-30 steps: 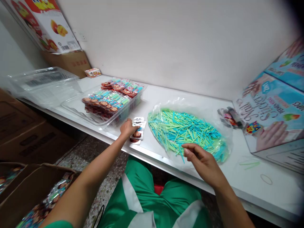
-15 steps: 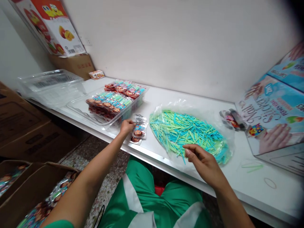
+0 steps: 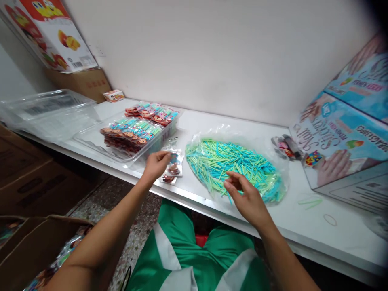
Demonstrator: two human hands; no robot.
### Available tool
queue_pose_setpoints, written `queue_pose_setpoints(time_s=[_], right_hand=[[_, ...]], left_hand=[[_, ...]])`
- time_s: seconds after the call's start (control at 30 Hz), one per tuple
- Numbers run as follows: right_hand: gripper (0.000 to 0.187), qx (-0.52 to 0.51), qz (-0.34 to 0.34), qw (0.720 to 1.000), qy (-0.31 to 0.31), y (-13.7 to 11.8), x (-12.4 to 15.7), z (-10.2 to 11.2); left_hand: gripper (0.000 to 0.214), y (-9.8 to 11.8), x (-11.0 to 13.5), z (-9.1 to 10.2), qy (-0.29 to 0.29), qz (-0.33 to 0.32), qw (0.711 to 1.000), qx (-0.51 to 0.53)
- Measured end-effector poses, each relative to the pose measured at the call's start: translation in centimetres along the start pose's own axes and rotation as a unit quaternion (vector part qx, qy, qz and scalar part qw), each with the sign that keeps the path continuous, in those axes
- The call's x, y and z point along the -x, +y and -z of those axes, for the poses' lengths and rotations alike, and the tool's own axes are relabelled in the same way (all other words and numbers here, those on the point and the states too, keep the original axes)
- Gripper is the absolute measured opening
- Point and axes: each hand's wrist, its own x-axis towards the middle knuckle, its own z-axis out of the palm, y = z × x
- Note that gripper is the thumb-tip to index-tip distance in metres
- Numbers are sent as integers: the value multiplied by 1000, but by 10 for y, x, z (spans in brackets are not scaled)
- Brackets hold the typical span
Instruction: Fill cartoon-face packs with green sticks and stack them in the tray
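Left hand point(image 3: 156, 165) on sachets point(image 3: 172, 169), right hand point(image 3: 247, 198) over sticks point(image 3: 233, 165) (blue-green)

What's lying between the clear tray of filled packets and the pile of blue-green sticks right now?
In the head view, a few small cartoon packets lie on the white table between the tray and the sticks. The left hand is at them.

Two hands over the table, one heap of sticks point(image 3: 236, 167) at twelve o'clock, two clear trays point(image 3: 91, 139) at ten, two printed blue boxes point(image 3: 342, 141) at two.
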Motion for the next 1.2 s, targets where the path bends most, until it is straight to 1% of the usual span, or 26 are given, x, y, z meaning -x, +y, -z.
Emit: queue_pose_setpoints(time_s=[0.03,0.07,0.1,0.13,0.2,0.27,0.33,0.4,0.47,0.53,0.6,0.67,0.7,0.73,0.77,0.83,0.87,0.9,0.97,1.07,1.13,1.2], right_hand=[[47,-22,-10,1000,1,-1,-2,-5],[51,-50,-23,998,-14,-1,-4,-10],[50,-79,-36,995,-41,-1,-6,-15],[42,-107,-39,991,-71,0,-6,-18],[29,-144,-38,981,-127,5,-6,-23],[28,-158,-36,975,-152,10,-2,-24],[27,-154,-35,975,-157,13,4,-23],[27,-132,-27,976,-172,16,10,-21],[27,-92,-15,976,-194,18,13,-16],[28,-34,-4,978,-204,24,12,-5],[26,43,7,981,-191,32,5,10],[24,149,31,975,-161,40,-7,25],[23,211,39,966,-145,44,-14,31],[21,283,46,949,-129,47,-22,36],[22,362,49,923,-121,49,-29,39],[23,483,59,863,-133,51,-43,39],[23,516,65,841,-146,52,-48,37],[22,532,71,828,-161,52,-54,33],[20,533,82,822,-183,53,-63,24],[23,536,84,817,-197,54,-76,15],[24,534,77,819,-195,55,-85,16],[22,528,63,826,-186,56,-93,24]], left_hand=[[37,9,9,-7,-55,11,994,90],[36,17,19,-16,-111,22,981,159],[34,24,29,-26,-165,27,964,206],[32,29,37,-36,-209,30,948,236],[28,37,50,-54,-249,47,925,283],[31,40,57,-70,-257,78,902,340],[36,41,60,-82,-261,100,877,390],[35,41,61,-91,-260,117,863,418],[32,39,62,-98,-250,137,861,420],[30,36,64,-102,-244,155,866,409],[27,33,66,-105,-239,163,876,386],[25,31,67,-107,-232,173,882,371],[25,30,68,-107,-233,180,882,368],[25,31,68,-108,-236,187,879,369],[25,31,69,-109,-241,193,875,373],[25,33,71,-111,-256,194,866,382],[25,34,72,-111,-263,192,863,386],[25,35,72,-112,-269,189,861,390],[26,35,73,-112,-278,180,860,389],[27,33,73,-111,-292,174,862,376],[27,31,73,-108,-297,178,862,370],[27,30,71,-105,-295,185,863,366]])
